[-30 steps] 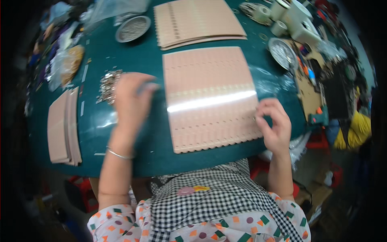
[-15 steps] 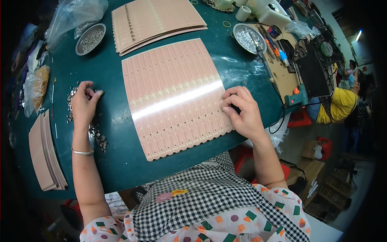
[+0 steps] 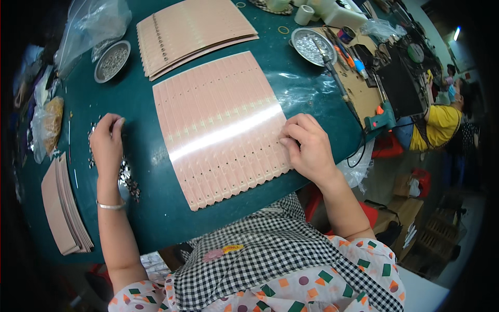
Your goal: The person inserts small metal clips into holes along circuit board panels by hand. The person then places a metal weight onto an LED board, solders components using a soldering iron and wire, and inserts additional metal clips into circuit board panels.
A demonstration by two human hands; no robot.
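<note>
Your right hand (image 3: 307,148) rests curled, fingertips pressing the right edge of the pink punched sheet (image 3: 221,127), which lies flat on the green table (image 3: 156,218) between your hands, its strips running away from you. Your left hand (image 3: 106,143), fingers bent down and pinching, sits on a scatter of small metal pieces (image 3: 127,179), well left of the sheet. Farther off lie a stack of pink sheets (image 3: 192,31) and a metal dish (image 3: 112,61).
</note>
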